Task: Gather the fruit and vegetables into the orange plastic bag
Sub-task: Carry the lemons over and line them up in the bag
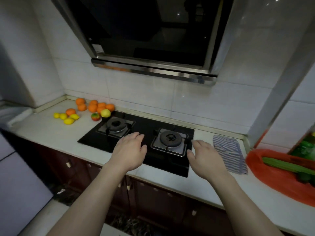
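A kitchen counter [51, 133], mid-chore: my left hand [131, 150] and right hand [206, 159] hover over the hob [144, 123], both empty, fingers loose and spread. The oranges [95, 106] are heaped at the far left against the wall, with the lemons [67, 117] in front of them and a red apple [95, 117] just beside the hob. A yellow-green fruit [105, 113] sits at the hob's back corner. The orange bag [279, 178] lies slumped at the far right with a long green vegetable [286, 165] in it, well apart from the fruit.

The risk, as I judge it, lies in the gap. Every piece must cross both burners, and round fruit scooped up too many at a time could slip, land on the grates or roll off the counter's front edge. Pulling one orange from the heap may set the others rolling. The bag is limp and close to the counter's edge, so fruit dropped in carelessly might spill back out or drag it over. The striped cloth [230, 154] between hob and bag could catch a sliding hand.
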Demonstrator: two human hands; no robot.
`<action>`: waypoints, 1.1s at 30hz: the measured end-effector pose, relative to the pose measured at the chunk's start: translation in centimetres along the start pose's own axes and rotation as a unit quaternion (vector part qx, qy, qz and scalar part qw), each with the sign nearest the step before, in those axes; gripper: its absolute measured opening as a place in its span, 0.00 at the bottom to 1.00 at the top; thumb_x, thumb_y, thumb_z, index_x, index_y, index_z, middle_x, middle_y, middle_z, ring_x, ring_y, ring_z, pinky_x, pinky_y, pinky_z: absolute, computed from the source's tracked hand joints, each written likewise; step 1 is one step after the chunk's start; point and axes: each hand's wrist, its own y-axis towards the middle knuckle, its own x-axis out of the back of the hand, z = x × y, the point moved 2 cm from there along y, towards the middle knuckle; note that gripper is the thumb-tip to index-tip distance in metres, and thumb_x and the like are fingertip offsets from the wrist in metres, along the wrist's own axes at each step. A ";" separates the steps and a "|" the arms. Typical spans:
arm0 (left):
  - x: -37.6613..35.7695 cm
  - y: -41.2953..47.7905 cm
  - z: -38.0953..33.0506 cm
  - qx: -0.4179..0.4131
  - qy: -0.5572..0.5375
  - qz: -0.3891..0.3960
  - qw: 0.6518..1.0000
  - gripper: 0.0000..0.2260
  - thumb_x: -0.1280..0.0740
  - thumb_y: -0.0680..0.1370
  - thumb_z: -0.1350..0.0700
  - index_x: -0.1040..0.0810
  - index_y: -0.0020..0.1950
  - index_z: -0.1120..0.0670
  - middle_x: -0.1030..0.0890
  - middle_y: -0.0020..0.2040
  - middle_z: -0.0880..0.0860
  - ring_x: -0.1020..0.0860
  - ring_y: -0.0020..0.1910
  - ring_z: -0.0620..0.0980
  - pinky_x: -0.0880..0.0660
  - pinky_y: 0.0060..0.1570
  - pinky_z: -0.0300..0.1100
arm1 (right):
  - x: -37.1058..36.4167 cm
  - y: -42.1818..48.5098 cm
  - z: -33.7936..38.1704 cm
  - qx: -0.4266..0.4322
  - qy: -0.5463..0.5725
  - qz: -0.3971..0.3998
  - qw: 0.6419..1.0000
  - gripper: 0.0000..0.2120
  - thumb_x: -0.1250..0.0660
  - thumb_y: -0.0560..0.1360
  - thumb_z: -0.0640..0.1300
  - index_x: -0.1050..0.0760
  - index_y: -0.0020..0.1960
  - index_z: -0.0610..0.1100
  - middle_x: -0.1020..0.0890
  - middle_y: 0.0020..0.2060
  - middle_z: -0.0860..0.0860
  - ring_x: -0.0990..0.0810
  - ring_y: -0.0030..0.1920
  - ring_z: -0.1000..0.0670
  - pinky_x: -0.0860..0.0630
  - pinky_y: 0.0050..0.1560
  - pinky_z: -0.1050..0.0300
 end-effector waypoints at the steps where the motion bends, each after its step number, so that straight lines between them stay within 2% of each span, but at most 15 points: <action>1: 0.3 0.1 1.3 0.008 0.001 -0.003 1.000 0.24 0.46 0.80 0.44 0.36 0.75 0.51 0.36 0.76 0.51 0.40 0.75 0.49 0.43 0.73 0.48 | -0.4 0.9 1.1 0.010 0.002 0.004 1.000 0.22 0.47 0.79 0.53 0.31 0.68 0.43 0.25 0.63 0.47 0.30 0.64 0.46 0.35 0.63 0.55; 7: 1.6 1.6 8.2 0.043 0.012 -0.017 0.999 0.24 0.44 0.79 0.45 0.34 0.74 0.51 0.33 0.73 0.50 0.36 0.72 0.51 0.38 0.71 0.48 | -3.2 6.9 6.9 0.054 0.018 0.022 0.998 0.24 0.47 0.79 0.54 0.35 0.71 0.44 0.28 0.67 0.47 0.32 0.66 0.46 0.35 0.65 0.53; 13: 2.3 5.2 14.8 0.077 0.030 -0.013 0.996 0.24 0.43 0.79 0.47 0.33 0.73 0.54 0.30 0.71 0.52 0.33 0.69 0.53 0.36 0.69 0.46 | -6.8 14.2 11.9 0.093 0.040 0.044 0.994 0.26 0.46 0.80 0.54 0.38 0.74 0.42 0.32 0.71 0.45 0.36 0.70 0.46 0.41 0.70 0.54; 22: 4.4 11.7 24.1 0.110 0.046 -0.027 0.992 0.22 0.40 0.79 0.49 0.31 0.71 0.54 0.27 0.67 0.53 0.31 0.66 0.54 0.35 0.64 0.44 | -10.6 24.4 19.6 0.145 0.056 0.052 0.987 0.26 0.45 0.80 0.54 0.37 0.73 0.41 0.31 0.69 0.44 0.35 0.69 0.45 0.39 0.69 0.55; 33: 7.2 13.0 36.3 0.130 0.025 -0.060 0.989 0.22 0.41 0.80 0.50 0.32 0.73 0.55 0.30 0.70 0.54 0.33 0.69 0.54 0.37 0.66 0.45 | -13.0 28.6 31.7 0.177 0.036 0.034 0.983 0.24 0.43 0.80 0.51 0.33 0.71 0.39 0.27 0.67 0.44 0.31 0.66 0.45 0.39 0.67 0.56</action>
